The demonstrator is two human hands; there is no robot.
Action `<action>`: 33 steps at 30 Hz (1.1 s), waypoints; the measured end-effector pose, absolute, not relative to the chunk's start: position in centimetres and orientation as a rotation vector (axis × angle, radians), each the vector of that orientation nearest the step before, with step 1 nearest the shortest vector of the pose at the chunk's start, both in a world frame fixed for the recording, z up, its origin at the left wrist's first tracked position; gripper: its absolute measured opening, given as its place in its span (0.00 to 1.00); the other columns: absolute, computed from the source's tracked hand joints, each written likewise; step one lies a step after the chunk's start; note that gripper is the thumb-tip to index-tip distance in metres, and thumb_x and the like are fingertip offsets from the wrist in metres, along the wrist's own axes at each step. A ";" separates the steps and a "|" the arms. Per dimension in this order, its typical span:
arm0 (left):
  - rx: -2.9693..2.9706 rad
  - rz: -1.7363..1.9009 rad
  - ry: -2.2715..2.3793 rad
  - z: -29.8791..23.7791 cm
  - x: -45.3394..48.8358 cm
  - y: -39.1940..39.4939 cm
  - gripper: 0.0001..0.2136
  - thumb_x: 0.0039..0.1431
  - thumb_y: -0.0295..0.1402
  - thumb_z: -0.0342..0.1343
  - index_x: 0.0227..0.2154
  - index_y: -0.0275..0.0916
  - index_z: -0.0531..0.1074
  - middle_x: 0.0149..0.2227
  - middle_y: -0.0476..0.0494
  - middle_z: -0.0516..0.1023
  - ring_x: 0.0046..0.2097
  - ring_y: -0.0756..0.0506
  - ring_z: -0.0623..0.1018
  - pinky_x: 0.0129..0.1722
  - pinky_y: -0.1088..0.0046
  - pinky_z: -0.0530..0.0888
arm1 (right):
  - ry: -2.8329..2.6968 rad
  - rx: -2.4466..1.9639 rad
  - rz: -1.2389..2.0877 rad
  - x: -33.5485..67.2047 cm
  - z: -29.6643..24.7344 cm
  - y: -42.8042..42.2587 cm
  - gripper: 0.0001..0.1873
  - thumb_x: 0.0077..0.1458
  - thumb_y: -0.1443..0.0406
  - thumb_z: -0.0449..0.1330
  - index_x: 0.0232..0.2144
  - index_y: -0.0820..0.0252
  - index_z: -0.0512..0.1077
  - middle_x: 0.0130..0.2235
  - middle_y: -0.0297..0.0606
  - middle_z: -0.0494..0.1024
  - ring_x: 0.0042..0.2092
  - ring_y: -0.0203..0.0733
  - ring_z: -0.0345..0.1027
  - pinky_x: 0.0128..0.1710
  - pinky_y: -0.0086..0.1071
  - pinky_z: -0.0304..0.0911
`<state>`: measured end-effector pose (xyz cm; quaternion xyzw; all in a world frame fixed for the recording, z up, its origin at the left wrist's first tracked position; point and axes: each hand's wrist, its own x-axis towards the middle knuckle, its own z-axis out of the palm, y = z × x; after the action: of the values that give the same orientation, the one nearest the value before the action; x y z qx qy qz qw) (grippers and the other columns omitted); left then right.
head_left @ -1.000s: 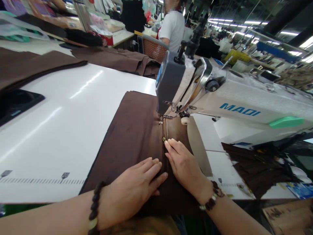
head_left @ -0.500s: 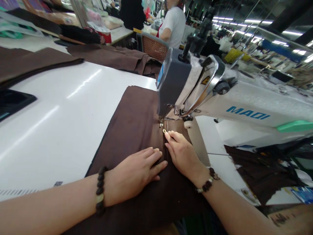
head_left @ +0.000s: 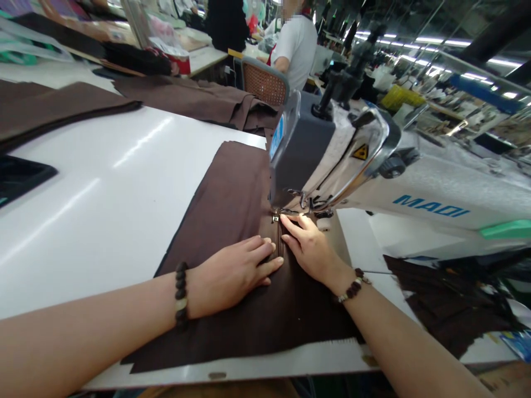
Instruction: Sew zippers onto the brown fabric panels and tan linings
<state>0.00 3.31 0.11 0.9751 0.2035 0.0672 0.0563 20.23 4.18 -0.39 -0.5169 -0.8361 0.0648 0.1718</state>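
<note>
A large dark brown fabric panel point(head_left: 215, 221) lies flat under the head of a sewing machine point(head_left: 302, 149). A narrow strip point(head_left: 279, 243) that looks like a zipper runs down it from the small metal presser foot point(head_left: 275, 219). My left hand point(head_left: 236, 271) rests flat on the fabric just left of this strip, fingers outstretched. On the strip's right side, my right hand point(head_left: 309, 249) presses down with bent fingers, its index fingertip right beside the presser foot and its thumb apart below. Whether a small metal piece lies beneath that fingertip is hidden.
Brown fabric pieces are stacked on the white table point(head_left: 136, 182) at the left point(head_left: 62, 110) and back. A dark device point(head_left: 25, 177) sits at the left edge. More dark cloth point(head_left: 448, 304) lies at the right. Beyond the table a person in a white shirt point(head_left: 296, 50) sits on a chair.
Both hands and the fabric have slid forward toward the presser foot. The fabric's near edge and the table's front edge now show. The gold piece at my right fingertip is no longer visible.
</note>
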 end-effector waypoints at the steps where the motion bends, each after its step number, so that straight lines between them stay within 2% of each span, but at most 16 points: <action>1: 2.960 0.201 0.618 0.1 0.0 3.5 0.15 0.64 0.34 0.45 0.52 0.37 0.60 0.48 0.38 0.62 0.48 0.41 0.65 0.47 0.64 0.67 | -2.374 -1.477 0.170 20.3 -0.5 4.4 0.20 0.59 0.67 0.48 0.53 0.64 0.63 0.51 0.46 0.67 0.53 0.45 0.59 0.54 0.40 0.59; 9: 2.976 0.227 0.574 0.3 -0.1 5.1 0.15 0.64 0.34 0.43 0.52 0.36 0.61 0.47 0.37 0.63 0.48 0.40 0.65 0.47 0.63 0.68 | -2.402 -1.528 0.193 20.3 0.2 5.1 0.18 0.57 0.65 0.52 0.49 0.64 0.66 0.49 0.45 0.69 0.51 0.47 0.62 0.52 0.40 0.61; 12: 2.944 0.250 0.614 0.3 -0.2 4.8 0.15 0.64 0.33 0.45 0.51 0.35 0.61 0.46 0.37 0.63 0.47 0.40 0.66 0.47 0.63 0.69 | -2.403 -1.592 0.266 20.2 0.9 5.0 0.19 0.55 0.65 0.54 0.49 0.68 0.66 0.49 0.47 0.70 0.51 0.48 0.62 0.52 0.41 0.60; 24: 2.920 0.450 0.653 -0.4 -0.4 3.6 0.16 0.60 0.35 0.51 0.48 0.32 0.63 0.47 0.35 0.64 0.49 0.39 0.68 0.50 0.61 0.69 | -2.358 -1.638 0.417 20.4 1.0 5.0 0.24 0.54 0.62 0.54 0.52 0.68 0.64 0.52 0.48 0.68 0.55 0.47 0.59 0.56 0.42 0.55; 30: 2.898 0.522 0.653 -0.6 -0.7 3.6 0.16 0.64 0.35 0.45 0.49 0.31 0.62 0.49 0.35 0.64 0.50 0.40 0.67 0.50 0.64 0.70 | -2.440 -1.720 0.453 20.3 1.8 5.2 0.27 0.53 0.61 0.55 0.52 0.72 0.62 0.51 0.50 0.68 0.55 0.50 0.58 0.56 0.45 0.55; 33: 2.896 0.539 0.655 -0.6 -0.7 3.7 0.15 0.64 0.35 0.44 0.49 0.31 0.63 0.49 0.34 0.64 0.51 0.40 0.67 0.51 0.64 0.70 | -2.411 -1.703 0.477 20.2 1.8 5.3 0.26 0.52 0.60 0.56 0.50 0.71 0.64 0.50 0.49 0.69 0.55 0.50 0.57 0.56 0.44 0.54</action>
<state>-0.66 3.68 -0.61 0.9578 0.2165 0.1784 0.0620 20.22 5.30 1.82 -0.5678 -0.8041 0.1590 0.0757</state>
